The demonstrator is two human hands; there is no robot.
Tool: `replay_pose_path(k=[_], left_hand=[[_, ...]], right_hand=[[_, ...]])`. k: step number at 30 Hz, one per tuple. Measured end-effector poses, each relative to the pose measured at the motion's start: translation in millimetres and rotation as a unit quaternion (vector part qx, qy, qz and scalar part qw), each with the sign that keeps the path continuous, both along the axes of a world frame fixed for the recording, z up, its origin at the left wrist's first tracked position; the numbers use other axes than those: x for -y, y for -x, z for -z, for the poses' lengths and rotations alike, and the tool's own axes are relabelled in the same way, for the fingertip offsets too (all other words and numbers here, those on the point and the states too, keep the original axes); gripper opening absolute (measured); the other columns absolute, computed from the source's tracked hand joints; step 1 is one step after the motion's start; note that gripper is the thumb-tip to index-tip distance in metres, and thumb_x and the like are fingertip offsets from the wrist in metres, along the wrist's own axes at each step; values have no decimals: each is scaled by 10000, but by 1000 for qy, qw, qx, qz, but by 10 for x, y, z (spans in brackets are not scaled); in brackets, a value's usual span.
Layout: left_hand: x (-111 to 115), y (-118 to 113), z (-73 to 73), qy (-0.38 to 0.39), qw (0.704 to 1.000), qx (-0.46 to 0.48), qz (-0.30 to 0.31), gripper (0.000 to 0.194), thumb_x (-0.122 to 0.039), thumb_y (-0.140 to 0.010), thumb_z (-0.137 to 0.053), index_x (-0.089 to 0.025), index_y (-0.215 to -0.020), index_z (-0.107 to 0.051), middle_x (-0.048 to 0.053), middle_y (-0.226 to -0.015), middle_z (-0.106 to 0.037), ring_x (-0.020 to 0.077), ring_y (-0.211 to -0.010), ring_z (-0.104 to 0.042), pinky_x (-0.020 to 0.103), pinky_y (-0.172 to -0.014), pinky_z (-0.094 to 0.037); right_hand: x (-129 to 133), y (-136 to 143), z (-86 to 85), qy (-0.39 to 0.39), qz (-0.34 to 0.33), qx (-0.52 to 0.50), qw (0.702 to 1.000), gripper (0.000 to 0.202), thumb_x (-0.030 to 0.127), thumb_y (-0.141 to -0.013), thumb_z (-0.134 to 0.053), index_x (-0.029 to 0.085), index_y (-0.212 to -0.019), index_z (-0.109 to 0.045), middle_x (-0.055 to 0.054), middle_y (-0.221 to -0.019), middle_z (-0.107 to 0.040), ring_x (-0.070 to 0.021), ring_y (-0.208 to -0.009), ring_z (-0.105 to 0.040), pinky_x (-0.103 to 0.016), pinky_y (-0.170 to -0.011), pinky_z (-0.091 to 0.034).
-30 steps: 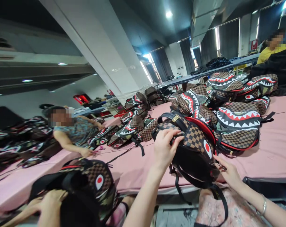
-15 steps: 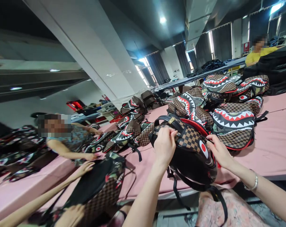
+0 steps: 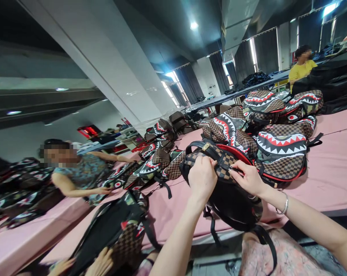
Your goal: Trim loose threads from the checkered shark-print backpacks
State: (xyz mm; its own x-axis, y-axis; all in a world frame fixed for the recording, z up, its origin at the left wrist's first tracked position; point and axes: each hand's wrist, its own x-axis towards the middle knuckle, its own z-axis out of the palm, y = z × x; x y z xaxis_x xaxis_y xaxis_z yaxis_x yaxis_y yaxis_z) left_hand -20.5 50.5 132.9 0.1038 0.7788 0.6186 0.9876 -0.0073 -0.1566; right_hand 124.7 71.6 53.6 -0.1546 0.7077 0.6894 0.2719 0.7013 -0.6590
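A checkered brown and black backpack (image 3: 231,205) with red lining leans at the pink table's near edge, its top handle facing up. My left hand (image 3: 202,178) is closed on the top edge of this backpack, just below the handle (image 3: 197,145). Close to it, my right hand (image 3: 246,178) pinches what looks like the zipper pull (image 3: 230,167) along the opening. The red-edged mouth shows behind my hands. My left fingertips are partly hidden. Black straps (image 3: 267,239) hang from the bag over my patterned clothing.
Shark-mouth backpacks (image 3: 282,149) are heaped beyond on the pink table (image 3: 331,165). At the left, a co-worker's hands (image 3: 100,262) hold another backpack (image 3: 110,222). Another person (image 3: 78,172) works across the table. A person in yellow (image 3: 301,71) is further back.
My right hand has moved left along the backpack's opening, closer to my left hand. My left hand stays on the top edge. The co-worker's hands at the left have shifted down over their backpack.
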Motion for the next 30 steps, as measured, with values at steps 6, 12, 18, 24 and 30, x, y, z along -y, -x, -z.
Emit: replay_pose_path(k=[6, 12, 18, 24, 30], left_hand=[[-25, 11, 78, -27, 999, 22, 19, 211, -282, -867, -377, -166, -779, -530, 69, -786, -554, 187, -663, -556, 271, -513, -337], [-22, 163, 11, -50, 982, 145, 111, 233, -291, -863, -368, -178, -720, -514, 46, -745, -549, 170, -710, -536, 263, -612, -388], [-371, 903, 38, -113, 924, 362, 46, 392, -360, -880, -257, -177, -717, -563, 59, -798, -596, 190, -854, -539, 304, -792, -403], [-135, 1212, 331, -20, 926, 375, -40, 347, -395, -839, -353, -174, -760, -608, 67, -760, -650, 223, -778, -590, 316, -709, -439], [521, 700, 723, -120, 957, 253, 79, 280, -336, -835, -446, -142, -965, -600, 90, -834, -663, 208, -776, -607, 315, -687, -475]], right_hand=[[-8, 49, -64, -2, 14, 37, 999, 147, 324, -849, -472, 202, -887, -546, -19, -787, -636, -138, -670, -592, -233, -647, -444], [15, 43, -34, 20, 11, -4, 1000, 153, 322, -861, -446, 199, -855, -538, -3, -729, -602, -124, -627, -572, -211, -587, -432], [216, -47, 285, 48, -41, -46, 997, 247, 359, -822, -514, 206, -1015, -483, -39, -907, -615, -153, -776, -616, -249, -681, -504], [71, 34, 580, 76, -18, -90, 993, 270, 319, -778, -568, 220, -1019, -497, -24, -852, -636, -156, -738, -632, -263, -664, -514], [-772, -79, 512, 146, 113, -211, 960, 321, 430, -691, -600, 152, -841, -545, -69, -794, -632, -197, -741, -597, -353, -718, -471]])
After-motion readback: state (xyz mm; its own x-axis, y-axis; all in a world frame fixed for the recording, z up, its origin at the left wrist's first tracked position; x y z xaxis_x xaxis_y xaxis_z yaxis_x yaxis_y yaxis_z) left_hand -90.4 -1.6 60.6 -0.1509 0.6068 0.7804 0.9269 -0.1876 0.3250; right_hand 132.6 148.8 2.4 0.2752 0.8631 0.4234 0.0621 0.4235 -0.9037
